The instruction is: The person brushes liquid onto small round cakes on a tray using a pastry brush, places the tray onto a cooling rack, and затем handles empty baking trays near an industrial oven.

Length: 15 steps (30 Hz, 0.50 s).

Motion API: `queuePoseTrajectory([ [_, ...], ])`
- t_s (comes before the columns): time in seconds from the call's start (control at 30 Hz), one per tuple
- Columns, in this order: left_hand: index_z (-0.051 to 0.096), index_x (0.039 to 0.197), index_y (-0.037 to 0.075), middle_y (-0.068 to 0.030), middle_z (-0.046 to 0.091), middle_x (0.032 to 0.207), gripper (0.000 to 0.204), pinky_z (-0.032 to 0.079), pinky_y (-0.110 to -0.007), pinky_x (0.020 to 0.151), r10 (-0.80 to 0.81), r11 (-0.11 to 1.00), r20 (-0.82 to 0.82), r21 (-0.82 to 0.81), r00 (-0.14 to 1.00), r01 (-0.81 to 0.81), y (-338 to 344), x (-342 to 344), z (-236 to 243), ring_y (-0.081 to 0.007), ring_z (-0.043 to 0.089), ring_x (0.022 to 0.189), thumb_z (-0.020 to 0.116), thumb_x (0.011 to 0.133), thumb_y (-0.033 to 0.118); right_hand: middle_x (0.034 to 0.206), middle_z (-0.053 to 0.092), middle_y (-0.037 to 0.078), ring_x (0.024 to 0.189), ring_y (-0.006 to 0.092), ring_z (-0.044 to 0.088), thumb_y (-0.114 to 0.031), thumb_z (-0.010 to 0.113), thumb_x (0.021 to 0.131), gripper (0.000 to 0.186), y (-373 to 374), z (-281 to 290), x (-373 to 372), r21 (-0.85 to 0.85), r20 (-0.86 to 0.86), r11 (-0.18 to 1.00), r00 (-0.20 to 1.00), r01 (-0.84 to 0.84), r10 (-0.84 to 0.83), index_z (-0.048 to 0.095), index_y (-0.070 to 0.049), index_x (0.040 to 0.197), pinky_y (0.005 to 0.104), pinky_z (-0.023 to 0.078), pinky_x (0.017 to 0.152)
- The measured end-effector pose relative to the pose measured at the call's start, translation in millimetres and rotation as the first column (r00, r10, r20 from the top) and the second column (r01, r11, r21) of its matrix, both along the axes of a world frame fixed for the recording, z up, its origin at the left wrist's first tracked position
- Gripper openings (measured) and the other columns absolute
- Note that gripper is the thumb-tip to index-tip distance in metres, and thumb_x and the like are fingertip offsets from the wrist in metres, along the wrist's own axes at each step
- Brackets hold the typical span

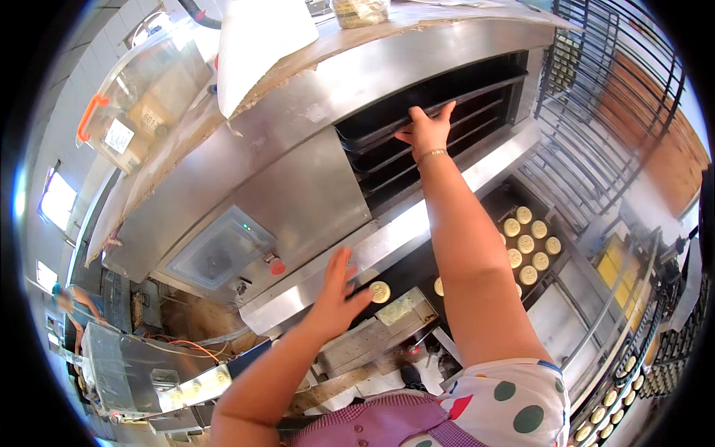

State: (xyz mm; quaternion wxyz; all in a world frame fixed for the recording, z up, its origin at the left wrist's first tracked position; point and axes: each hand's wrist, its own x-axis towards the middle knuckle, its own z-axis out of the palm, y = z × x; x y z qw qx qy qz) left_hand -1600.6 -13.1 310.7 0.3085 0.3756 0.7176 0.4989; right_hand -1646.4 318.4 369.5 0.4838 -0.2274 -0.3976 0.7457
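Note:
My right hand (427,131) reaches up to the slotted opening of a steel machine (290,186), its fingers gripping the front edge of a dark tray (484,88) in the upper slot. My left hand (335,302) hangs open, slightly blurred, below a control panel (216,249) with a red knob (276,265). Under the machine's front ledge is a dark surface (497,201) bearing several pale round stamped dough pieces (525,243). One more piece (379,292) lies just right of my left hand.
A clear plastic bin (134,97) sits upper left. Metal racks (588,141) stand at right, with more round pieces (611,402) at lower right. A co-worker (78,309) is at far left beside other machinery (112,365). A dark shoe (410,376) shows on the floor below me.

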Motion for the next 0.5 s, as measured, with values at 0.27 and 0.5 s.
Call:
queuePoseTrajectory([
  [0.27,0.029,0.139,0.006,-0.0106,0.032,0.14,0.063,0.037,-0.04,0.098,0.199,0.978,0.07,-0.077,0.977,-0.194,-110.0,10.3,-42.4,-0.0248,0.042,0.123,0.061,0.086,0.011,0.091,0.063,0.017,0.059,0.027,0.066,-0.015,0.06,0.085,0.08,20.2,5.8,-30.7,0.026,0.151,0.975,0.966,-0.218,0.212,0.007,-0.023,0.144,0.0344,0.053,0.042],
  [0.5,0.06,0.102,0.001,-0.007,0.063,0.084,0.034,0.044,-0.028,0.081,0.121,0.965,0.09,-0.244,0.989,-0.096,-175.2,67.3,-61.6,-0.0164,0.058,0.083,0.044,0.097,0.03,0.083,0.063,0.011,0.059,0.02,0.063,-0.022,0.05,0.089,0.037,-133.9,-102.0,63.9,0.039,0.246,0.902,0.879,-0.43,0.408,0.044,-0.011,0.123,0.0319,0.05,0.047],
])
